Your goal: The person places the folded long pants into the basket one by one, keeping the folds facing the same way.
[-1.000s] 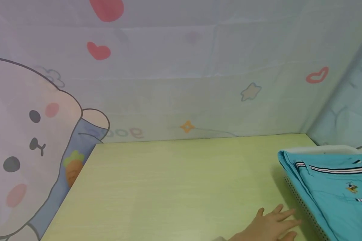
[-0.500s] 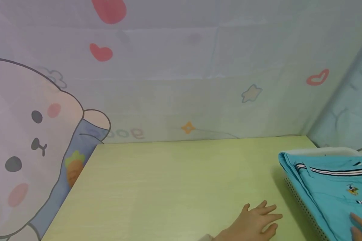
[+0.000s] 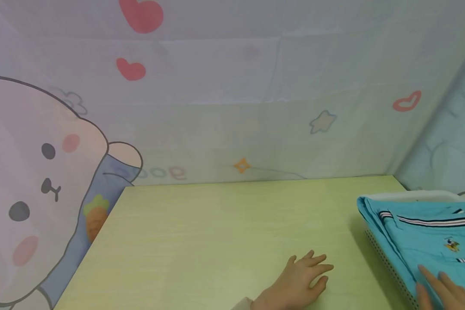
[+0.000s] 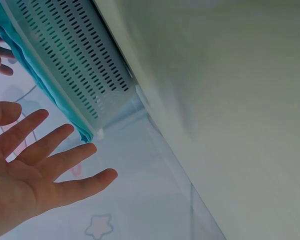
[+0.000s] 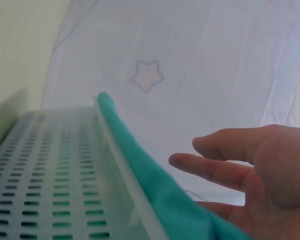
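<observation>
A turquoise garment (image 3: 422,241) with striped trim, a small embroidered motif and a blue button lies in a white perforated basket (image 3: 422,196) at the right. Its edge hangs over the basket's rim, as the right wrist view also shows. My right hand (image 3: 447,292) is over the near part of the garment, fingers extended, with nothing in its grasp. In the right wrist view, thumb and fingers (image 5: 210,170) stand apart beside the draped cloth (image 5: 155,185). My left hand (image 3: 294,282) hovers above the table, left of the basket, its fingers spread and holding nothing.
The pale yellow-green table (image 3: 217,232) reaches back to a printed cloth backdrop (image 3: 217,86) with hearts, a star and a large cartoon bear (image 3: 23,172) at left. Another cloth panel (image 3: 449,129) hangs at the right, behind the basket.
My left hand has moved left, away from the basket. The right hand has come further into view from the right edge, moving left over the garment. Basket and garment stay put.
</observation>
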`<state>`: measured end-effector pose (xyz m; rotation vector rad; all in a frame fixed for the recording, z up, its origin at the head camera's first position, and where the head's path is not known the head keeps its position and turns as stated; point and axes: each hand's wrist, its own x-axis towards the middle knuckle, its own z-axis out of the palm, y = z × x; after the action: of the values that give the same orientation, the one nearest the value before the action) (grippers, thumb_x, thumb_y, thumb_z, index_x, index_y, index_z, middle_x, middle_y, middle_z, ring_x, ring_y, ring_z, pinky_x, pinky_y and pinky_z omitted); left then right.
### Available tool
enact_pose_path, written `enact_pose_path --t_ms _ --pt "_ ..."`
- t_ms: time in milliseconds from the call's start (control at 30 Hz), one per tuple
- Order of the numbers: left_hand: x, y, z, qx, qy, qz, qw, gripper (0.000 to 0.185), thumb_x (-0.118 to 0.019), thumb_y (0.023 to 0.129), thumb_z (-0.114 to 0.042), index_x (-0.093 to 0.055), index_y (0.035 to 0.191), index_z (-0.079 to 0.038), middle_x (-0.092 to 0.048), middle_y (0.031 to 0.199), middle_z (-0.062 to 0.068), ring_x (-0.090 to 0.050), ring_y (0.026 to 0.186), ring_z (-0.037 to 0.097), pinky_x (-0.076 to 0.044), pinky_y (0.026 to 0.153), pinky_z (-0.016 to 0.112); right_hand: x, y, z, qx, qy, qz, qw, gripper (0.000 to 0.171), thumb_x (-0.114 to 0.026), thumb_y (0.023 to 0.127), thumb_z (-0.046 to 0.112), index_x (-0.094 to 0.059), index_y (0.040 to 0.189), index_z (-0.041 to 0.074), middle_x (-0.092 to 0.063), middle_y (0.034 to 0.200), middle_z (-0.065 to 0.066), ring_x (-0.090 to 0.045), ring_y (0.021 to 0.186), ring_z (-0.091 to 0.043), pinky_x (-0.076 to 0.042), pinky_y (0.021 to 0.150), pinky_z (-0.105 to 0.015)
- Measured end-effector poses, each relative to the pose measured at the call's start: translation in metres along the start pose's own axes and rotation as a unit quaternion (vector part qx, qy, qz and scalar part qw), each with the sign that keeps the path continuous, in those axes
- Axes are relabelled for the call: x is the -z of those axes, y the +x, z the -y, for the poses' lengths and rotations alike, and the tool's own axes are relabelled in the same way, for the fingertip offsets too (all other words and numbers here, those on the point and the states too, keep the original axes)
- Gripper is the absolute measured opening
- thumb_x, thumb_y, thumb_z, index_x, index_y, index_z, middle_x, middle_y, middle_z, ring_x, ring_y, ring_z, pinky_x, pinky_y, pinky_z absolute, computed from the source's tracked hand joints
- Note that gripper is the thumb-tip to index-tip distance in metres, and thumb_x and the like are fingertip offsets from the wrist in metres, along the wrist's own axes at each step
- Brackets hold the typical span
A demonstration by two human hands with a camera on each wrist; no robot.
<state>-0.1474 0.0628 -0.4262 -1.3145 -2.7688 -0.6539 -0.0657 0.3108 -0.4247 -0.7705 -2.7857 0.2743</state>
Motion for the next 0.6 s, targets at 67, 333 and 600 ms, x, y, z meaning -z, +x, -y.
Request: enact_pose_path --t_ms 67,333,600 --pt "0.001 -0.002 0.004 0.007 0.002 -0.005 1.0 0.032 -0.039 0.095 -0.031 -0.052 0.124 -0.028 -0.045 0.135 -0.007 -0.041 0.126 0.018 -0.044 0.087 0.048 0.001 -0.003 0.005 0.025 0.005 -0.027 0.999 0.043 -0.044 0.093 0.027 -0.045 0.126 -0.001 -0.039 0.122 -0.04 -0.036 0.107 -0.057 -0.031 0.086 -0.064" --pt "0.002 -0.012 0.017 0.009 0.013 -0.033 0.9993 0.032 -0.04 0.095 -0.028 -0.053 0.123 -0.026 -0.048 0.133 -0.003 -0.044 0.124 0.019 -0.044 0.087 0.051 0.004 -0.004 0.026 0.088 0.017 -0.067 0.994 0.042 -0.047 0.091 0.032 -0.054 0.117 0.0 -0.046 0.114 -0.04 -0.039 0.101 -0.06 -0.033 0.087 -0.062" --pt "0.007 -0.015 0.029 0.023 0.008 -0.05 0.9985 0.031 -0.041 0.094 -0.025 -0.054 0.122 -0.024 -0.05 0.131 -0.002 -0.046 0.123 0.022 -0.042 0.088 0.052 -0.003 -0.003 0.059 0.233 0.162 -0.287 0.915 0.046 -0.039 0.092 0.037 -0.067 0.094 0.001 -0.06 0.097 -0.032 -0.05 0.085 -0.057 -0.038 0.064 -0.06"
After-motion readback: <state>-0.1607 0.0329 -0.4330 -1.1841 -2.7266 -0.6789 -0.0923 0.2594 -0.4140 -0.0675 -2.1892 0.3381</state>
